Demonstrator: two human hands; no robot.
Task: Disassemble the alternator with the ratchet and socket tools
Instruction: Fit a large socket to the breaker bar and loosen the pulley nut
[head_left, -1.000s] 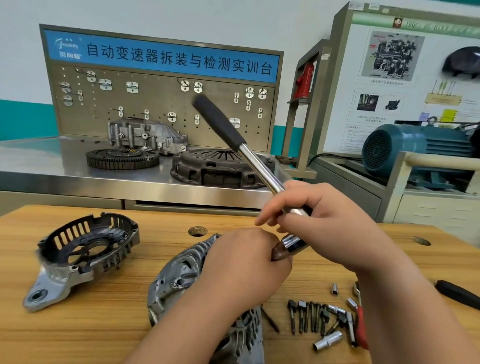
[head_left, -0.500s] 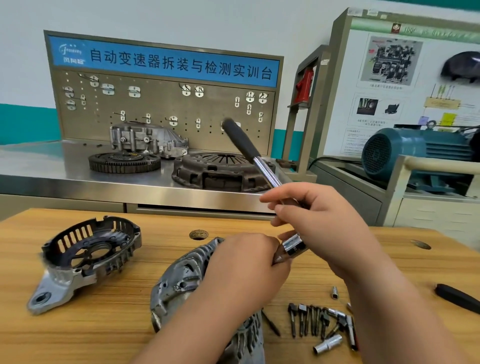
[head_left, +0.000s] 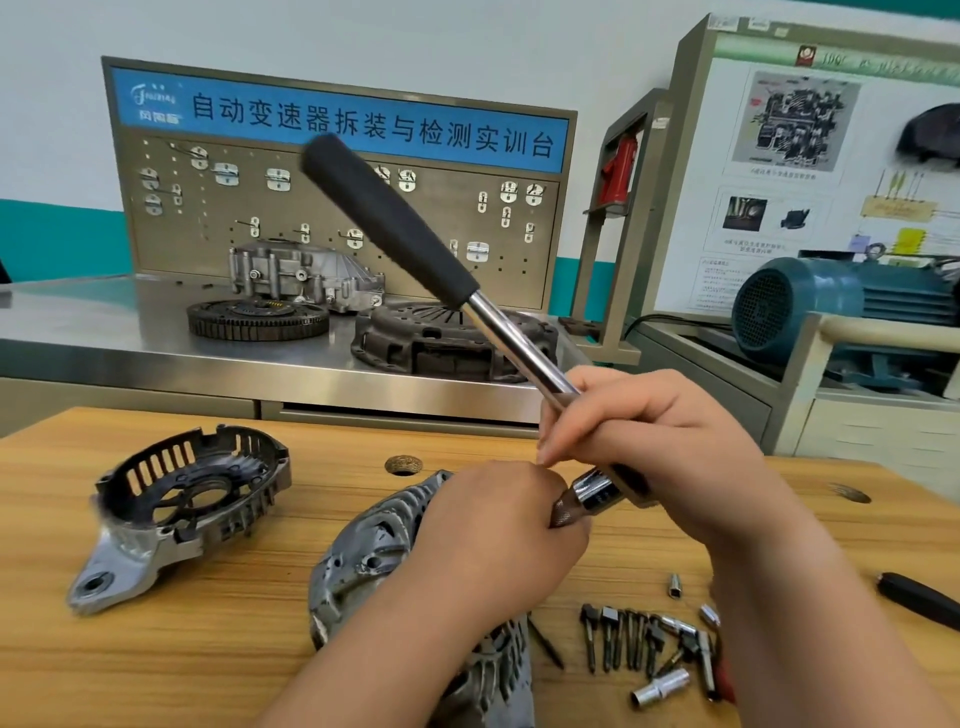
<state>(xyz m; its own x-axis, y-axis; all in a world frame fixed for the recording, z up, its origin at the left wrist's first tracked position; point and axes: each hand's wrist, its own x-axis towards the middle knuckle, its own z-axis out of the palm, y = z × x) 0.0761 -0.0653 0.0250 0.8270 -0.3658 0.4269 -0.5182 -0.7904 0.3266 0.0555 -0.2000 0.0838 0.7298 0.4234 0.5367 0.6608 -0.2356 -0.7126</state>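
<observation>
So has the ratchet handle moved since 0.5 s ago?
Yes. The ratchet handle tip swung left and up across the pegboard, toward its blue sign.

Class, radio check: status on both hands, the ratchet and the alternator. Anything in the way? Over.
Right hand grips ratchet near its head, handle up-left. Left hand holds socket at alternator; engagement hidden. Loose bits lie beside, not blocking.
</observation>
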